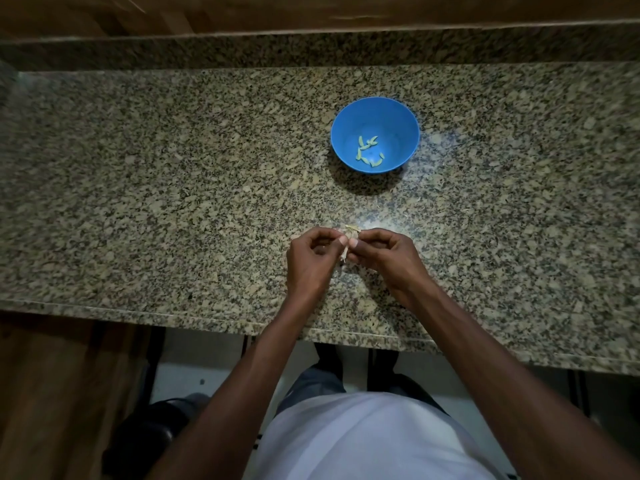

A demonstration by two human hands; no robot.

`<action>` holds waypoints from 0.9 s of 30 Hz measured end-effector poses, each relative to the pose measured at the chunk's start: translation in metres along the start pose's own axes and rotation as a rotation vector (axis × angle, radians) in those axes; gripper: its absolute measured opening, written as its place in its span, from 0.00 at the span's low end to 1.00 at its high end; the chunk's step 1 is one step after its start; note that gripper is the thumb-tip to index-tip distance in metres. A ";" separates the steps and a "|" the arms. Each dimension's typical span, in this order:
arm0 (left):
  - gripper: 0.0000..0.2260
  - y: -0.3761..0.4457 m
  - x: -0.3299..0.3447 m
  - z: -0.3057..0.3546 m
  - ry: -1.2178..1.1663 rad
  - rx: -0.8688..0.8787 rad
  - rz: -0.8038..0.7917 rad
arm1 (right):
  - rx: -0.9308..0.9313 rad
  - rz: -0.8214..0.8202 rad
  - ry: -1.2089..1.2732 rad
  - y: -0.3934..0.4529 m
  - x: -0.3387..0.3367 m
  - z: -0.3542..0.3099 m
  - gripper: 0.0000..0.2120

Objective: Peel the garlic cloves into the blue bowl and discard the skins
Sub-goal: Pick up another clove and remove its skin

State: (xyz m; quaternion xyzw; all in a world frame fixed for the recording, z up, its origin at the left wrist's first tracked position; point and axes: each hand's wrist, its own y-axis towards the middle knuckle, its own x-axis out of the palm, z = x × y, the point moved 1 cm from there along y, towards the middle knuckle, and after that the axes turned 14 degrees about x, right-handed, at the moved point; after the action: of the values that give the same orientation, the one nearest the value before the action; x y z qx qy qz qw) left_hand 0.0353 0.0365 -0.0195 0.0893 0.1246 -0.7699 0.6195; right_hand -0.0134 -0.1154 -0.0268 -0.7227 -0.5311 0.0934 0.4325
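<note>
1. I am holding a garlic clove between my two hands, just above the desk near its front edge. The fingertips meet around it, so little of the clove itself is showing.
2. My left hand is pinching the clove's left side between thumb and curled fingers.
3. My right hand is pinching the right side in the same way, thumb tip almost touching the left thumb.
4. A pale strip of papery skin is hanging down between my thumbs, and more loose skin is sticking up above the fingertips.
5. The blue bowl is standing farther back on the desk, ahead of my hands and a little to the right, well apart from them. Several peeled cloves are lying in its bottom.
6. Judging by this, I am part-way through the job and am working the skin off one more clove.
7. The drop into the bowl is going to be a forward reach, and my right hand is the nearer one, so it looks like the natural hand for it.
8. I cannot tell which way the clove's long axis is lying; my fingers are covering it.
</note>
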 end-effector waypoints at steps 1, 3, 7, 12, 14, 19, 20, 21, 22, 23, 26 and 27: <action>0.03 -0.001 0.003 0.000 0.033 0.009 -0.013 | -0.010 0.016 0.007 0.000 0.000 0.001 0.10; 0.03 -0.002 0.007 0.001 0.075 0.007 -0.025 | -0.029 0.045 0.012 0.001 0.000 0.003 0.13; 0.05 -0.001 0.008 0.000 0.063 -0.016 -0.030 | -0.063 0.057 -0.031 0.003 0.001 0.007 0.13; 0.08 0.007 0.005 0.003 0.049 -0.066 -0.164 | -0.091 0.058 -0.098 0.005 0.000 0.002 0.09; 0.08 0.010 0.005 0.005 0.053 -0.080 -0.229 | -0.092 0.057 -0.085 0.005 -0.001 0.001 0.08; 0.09 0.014 0.001 0.003 -0.001 -0.196 -0.404 | -0.129 0.102 -0.176 0.005 -0.002 0.003 0.10; 0.09 0.013 -0.001 0.003 -0.015 -0.205 -0.427 | -0.139 0.109 -0.199 0.006 -0.002 0.004 0.10; 0.10 0.013 -0.002 0.004 -0.010 -0.211 -0.444 | -0.148 0.114 -0.213 0.006 -0.002 0.005 0.09; 0.10 0.014 -0.003 0.004 0.000 -0.216 -0.452 | -0.152 0.118 -0.221 0.007 -0.003 0.007 0.09; 0.11 0.014 -0.004 0.003 0.009 -0.220 -0.451 | -0.154 0.123 -0.229 0.007 -0.002 0.008 0.08; 0.12 0.014 -0.004 0.002 -0.008 -0.233 -0.401 | -0.166 0.134 -0.244 0.007 -0.002 0.011 0.08; 0.12 0.014 -0.005 0.002 -0.017 -0.233 -0.380 | -0.169 0.132 -0.243 0.007 -0.001 0.011 0.08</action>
State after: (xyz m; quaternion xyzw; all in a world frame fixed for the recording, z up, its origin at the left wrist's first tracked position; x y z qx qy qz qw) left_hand 0.0505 0.0377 -0.0177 -0.0142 0.2221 -0.8540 0.4702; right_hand -0.0154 -0.1113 -0.0386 -0.7733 -0.5367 0.1632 0.2956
